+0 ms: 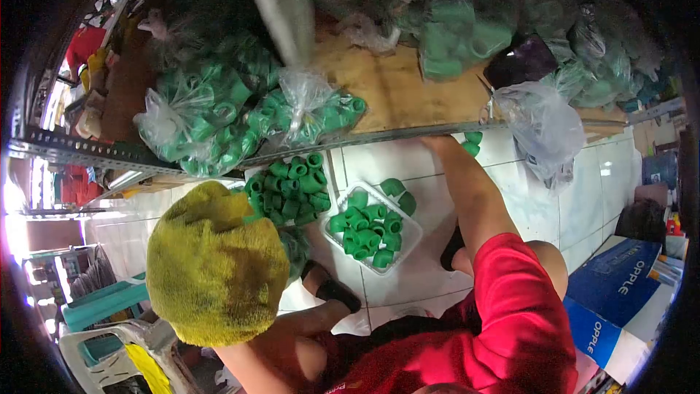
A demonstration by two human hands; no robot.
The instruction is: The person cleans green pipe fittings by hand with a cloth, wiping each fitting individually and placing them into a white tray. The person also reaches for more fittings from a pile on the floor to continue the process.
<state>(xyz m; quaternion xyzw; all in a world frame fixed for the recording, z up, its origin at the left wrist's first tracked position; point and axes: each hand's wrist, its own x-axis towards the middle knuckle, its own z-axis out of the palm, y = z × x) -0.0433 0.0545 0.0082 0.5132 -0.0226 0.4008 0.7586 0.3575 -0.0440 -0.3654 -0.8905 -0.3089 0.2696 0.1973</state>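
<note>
My right forearm (470,182) reaches forward to the shelf's front edge, where my right hand is hidden under or behind the board. A fuzzy yellow-green cloth (219,266) bulges at the left and covers the end of my left side; my left hand does not show. Between my feet, a white plastic basket (409,238) holds several green pipe elbows (362,236). A larger heap of green pipe fittings (288,190) lies beside it to the left. Two loose green elbows (399,193) rest on the floor at the basket's far side.
A wooden shelf (394,95) with a metal edge crosses ahead, bearing clear bags of green fittings (211,113). One plastic bag (543,128) hangs over its edge. At right stands a blue and white box (612,284); at left, a white plastic chair (102,343).
</note>
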